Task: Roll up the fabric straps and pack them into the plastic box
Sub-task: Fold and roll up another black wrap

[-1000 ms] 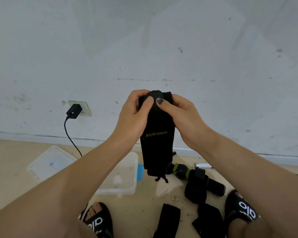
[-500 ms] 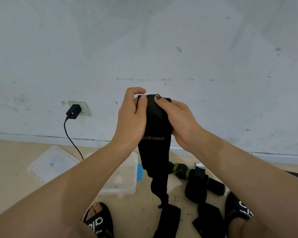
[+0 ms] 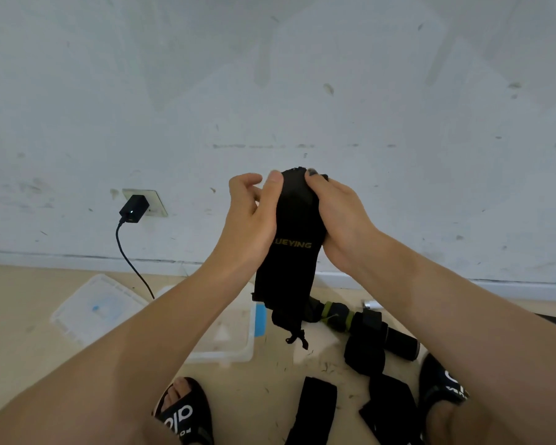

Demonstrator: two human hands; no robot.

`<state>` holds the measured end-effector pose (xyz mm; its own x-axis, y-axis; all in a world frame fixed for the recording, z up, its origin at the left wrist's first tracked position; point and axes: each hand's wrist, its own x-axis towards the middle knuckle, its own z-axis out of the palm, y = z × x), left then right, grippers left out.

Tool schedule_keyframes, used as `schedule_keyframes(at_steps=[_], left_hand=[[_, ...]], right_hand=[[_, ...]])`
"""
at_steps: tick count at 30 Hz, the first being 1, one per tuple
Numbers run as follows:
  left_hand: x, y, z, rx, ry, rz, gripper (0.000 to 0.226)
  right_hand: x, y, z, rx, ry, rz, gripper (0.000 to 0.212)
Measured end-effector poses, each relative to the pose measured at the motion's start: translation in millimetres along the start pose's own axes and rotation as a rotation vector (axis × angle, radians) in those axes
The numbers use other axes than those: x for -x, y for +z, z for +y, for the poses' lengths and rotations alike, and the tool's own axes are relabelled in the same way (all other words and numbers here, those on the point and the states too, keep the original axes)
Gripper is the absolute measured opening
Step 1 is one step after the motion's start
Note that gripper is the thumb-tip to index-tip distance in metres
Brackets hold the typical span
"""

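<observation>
I hold a black fabric strap point(image 3: 291, 268) with yellow lettering up in front of the wall. My left hand point(image 3: 251, 226) grips its upper left side, thumb pressed on the top. My right hand point(image 3: 337, 213) clasps the upper right side, thumb on the rolled top end. The strap's lower end hangs free with a small loop at the bottom. Below it on the floor stands the clear plastic box point(image 3: 235, 345), partly hidden by my left forearm. More black straps point(image 3: 312, 409) lie on the floor near my feet.
The box lid point(image 3: 93, 309) lies left of the box. A black charger point(image 3: 134, 208) sits in a wall socket, its cable running down to the floor. A black roll with green band point(image 3: 337, 316) and another black bundle point(image 3: 363, 351) lie to the right. My sandalled feet are at the bottom.
The hanging tail of the strap has shortened and lifted off the floor straps since half a second ago. My left fingers have spread apart behind the strap's top.
</observation>
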<state>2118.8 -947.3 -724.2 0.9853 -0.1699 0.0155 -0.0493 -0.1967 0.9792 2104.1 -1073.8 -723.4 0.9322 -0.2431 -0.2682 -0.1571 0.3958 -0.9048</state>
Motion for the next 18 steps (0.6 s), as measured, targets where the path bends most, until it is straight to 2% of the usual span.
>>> schedule_keyframes(at_steps=[2,4,6,9,11,14,16,18], left_hand=[[3,2,0,-0.076,-0.055,-0.094,0.046],[5,3,-3,-0.088,-0.065,-0.192,0.038],[3,3,-7,-0.034,-0.043,-0.211,0.027],[-2,3,-7,0.101,-0.023,-0.161,0.023],[-6,1,-4,0.275,-0.061,-0.105,0.027],[-11,-6,5,0.489,-0.24,-0.026,0.033],[-12,-9,5,0.463,-0.337,-0.066,0.043],[-10,-8,0,0.31,-0.326,-0.202,0.053]], right_hand=[[-3,-2,-4,-0.012,-0.005,0.03,0.03],[-4,-3,-6,-0.009,-0.015,0.058,0.032],[-3,-3,-8,-0.022,-0.007,0.067,0.033],[3,-3,-11,-0.078,0.03,-0.027,0.039],[8,-3,-6,0.071,-0.001,-0.074,0.037],[14,-4,12,0.527,-0.12,-0.041,0.037],[13,-4,19,0.592,-0.189,-0.014,0.037],[7,-5,18,0.501,-0.19,0.023,0.032]])
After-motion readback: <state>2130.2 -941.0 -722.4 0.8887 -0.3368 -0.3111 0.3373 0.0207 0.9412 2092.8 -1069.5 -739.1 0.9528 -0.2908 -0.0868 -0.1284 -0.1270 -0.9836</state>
